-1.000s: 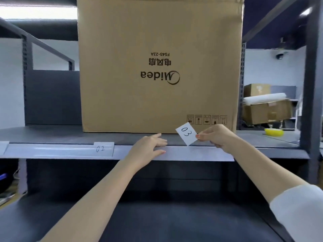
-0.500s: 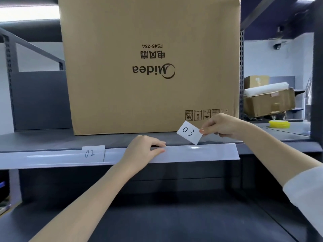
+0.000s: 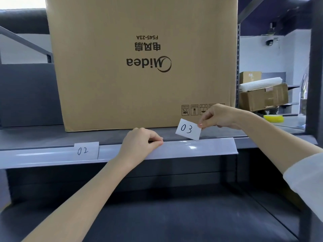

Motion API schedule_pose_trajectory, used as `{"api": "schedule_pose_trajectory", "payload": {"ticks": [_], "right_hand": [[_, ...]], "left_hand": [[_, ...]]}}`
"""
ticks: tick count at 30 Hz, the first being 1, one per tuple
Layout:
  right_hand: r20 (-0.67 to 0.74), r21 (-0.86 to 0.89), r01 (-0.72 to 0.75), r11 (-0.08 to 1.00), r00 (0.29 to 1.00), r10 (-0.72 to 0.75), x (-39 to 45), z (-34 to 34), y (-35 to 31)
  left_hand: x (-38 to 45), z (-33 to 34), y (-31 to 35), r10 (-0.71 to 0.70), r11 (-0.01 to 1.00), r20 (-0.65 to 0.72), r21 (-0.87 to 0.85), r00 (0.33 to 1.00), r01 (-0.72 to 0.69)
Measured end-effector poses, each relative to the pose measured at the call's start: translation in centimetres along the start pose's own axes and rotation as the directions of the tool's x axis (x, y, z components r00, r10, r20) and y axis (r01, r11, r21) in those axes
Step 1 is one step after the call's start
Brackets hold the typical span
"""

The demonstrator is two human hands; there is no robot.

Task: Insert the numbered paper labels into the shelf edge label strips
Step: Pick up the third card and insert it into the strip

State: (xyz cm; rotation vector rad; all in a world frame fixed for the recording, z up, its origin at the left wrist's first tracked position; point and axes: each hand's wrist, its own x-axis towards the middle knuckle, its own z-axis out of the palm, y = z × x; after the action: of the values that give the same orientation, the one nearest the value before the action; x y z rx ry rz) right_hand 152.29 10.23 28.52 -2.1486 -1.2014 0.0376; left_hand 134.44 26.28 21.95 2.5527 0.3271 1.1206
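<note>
A: Right of the 02 label (image 3: 86, 150), the right hand (image 3: 220, 116) pinches the 03 label (image 3: 188, 129), its corner touching the label strip (image 3: 209, 147).
B: The left hand (image 3: 140, 144) pinches the strip's lip. If that slips, the paper probably crumples.

Both bare forearms reach forward, the left hand (image 3: 139, 143) curled with thumb and fingers pinched together, the right hand (image 3: 219, 117) pinching at fingertip level.
</note>
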Motion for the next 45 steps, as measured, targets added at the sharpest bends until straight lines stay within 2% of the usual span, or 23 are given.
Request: {"api": "schedule_pose_trajectory", "payload": {"ticks": [8,16,30,45], "right_hand": [[-0.036,0.009,0.019,1.0,0.999,-0.019,0.22,0.15,-0.05],[0.117,-0.093,0.043,0.995,0.993,-0.032,0.08,0.24,0.35],[0.199,-0.131,0.131,0.983,0.975,-0.103,-0.01,0.38,0.01],[0.182,-0.175,0.187,0.967,0.971,-0.155,0.2,0.78,-0.16]], "left_hand": [[-0.09,0.0,0.14,-0.01,1.0,0.002,-0.004,1.0,0.01],[-0.24,0.05,0.29,-0.015,1.0,-0.014,-0.008,1.0,0.015],[-0.46,0.06,0.54,-0.027,1.0,-0.015,-0.011,1.0,0.027],[-0.46,0.23,0.4,-0.02,1.0,-0.032,-0.002,0.999,0.02]]}}
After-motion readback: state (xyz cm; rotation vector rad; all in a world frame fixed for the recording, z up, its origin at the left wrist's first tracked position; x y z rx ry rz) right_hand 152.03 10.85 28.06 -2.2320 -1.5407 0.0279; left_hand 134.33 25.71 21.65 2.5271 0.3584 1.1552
